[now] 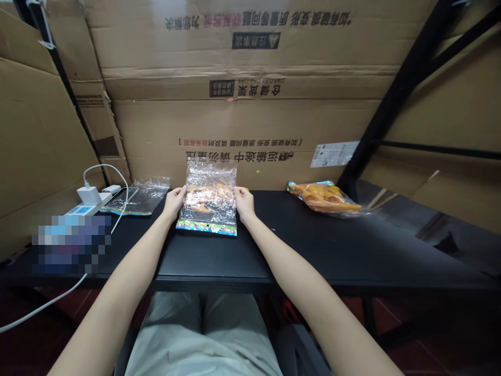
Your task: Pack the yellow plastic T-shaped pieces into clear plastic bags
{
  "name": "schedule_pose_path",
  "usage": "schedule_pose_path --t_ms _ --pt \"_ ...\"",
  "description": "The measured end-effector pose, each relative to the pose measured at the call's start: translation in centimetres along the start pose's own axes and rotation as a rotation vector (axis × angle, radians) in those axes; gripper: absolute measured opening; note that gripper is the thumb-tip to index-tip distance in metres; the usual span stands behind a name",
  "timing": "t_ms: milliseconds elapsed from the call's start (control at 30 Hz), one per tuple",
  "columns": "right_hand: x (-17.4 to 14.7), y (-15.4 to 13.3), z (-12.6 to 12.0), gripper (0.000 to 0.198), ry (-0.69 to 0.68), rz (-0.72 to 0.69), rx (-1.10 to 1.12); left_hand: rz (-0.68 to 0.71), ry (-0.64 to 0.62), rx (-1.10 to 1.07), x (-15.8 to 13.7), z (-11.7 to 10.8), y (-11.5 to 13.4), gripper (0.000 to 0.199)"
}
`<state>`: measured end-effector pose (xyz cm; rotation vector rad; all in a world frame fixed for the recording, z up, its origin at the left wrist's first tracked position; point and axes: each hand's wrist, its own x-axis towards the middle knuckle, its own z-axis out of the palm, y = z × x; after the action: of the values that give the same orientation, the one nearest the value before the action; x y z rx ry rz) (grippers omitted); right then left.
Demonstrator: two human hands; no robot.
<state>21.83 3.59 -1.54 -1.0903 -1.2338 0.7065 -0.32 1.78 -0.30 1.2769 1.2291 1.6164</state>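
Note:
A clear plastic bag (209, 215) with a bright blue-green patterned strip along its near edge is held up over the table between my two hands. My left hand (174, 201) pinches its left side, and my right hand (245, 202) is closed at its right side. An orange object (202, 194) shows through the crinkled film; a bit of orange also sticks out beside my right fingers. Glare hides its shape, and I cannot tell whether it lies inside or behind the bag. To the right lies another clear bag (324, 197) with orange, glossy contents.
On the left, a flat clear bag (146, 196) lies beside a power strip (111, 191) with a white charger (89, 195) and cable. A blurred-out item sits in front. Cardboard (242, 115) walls the back of the black table (219, 266); a black metal post (385, 112) stands at right.

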Motion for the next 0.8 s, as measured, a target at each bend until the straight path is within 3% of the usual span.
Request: schedule_pose_path --t_ms 133,233,433,800 --pt "-0.1 0.2 0.2 0.030 -0.039 0.067 -0.015 -0.035 0.017 -0.071 0.1 0.1 0.2 0.040" --pt "-0.1 0.6 0.6 0.029 -0.055 0.024 0.034 0.016 0.053 -0.059 0.4 -0.1 -0.1 0.040" --pt "-0.1 1.1 1.2 0.029 -0.145 0.051 0.094 0.100 0.228 -0.058 1.0 -0.3 -0.5 0.022" --pt "-0.6 0.6 0.9 0.032 -0.156 0.045 0.135 0.055 0.279 -0.036 1.2 -0.6 -0.6 0.010"
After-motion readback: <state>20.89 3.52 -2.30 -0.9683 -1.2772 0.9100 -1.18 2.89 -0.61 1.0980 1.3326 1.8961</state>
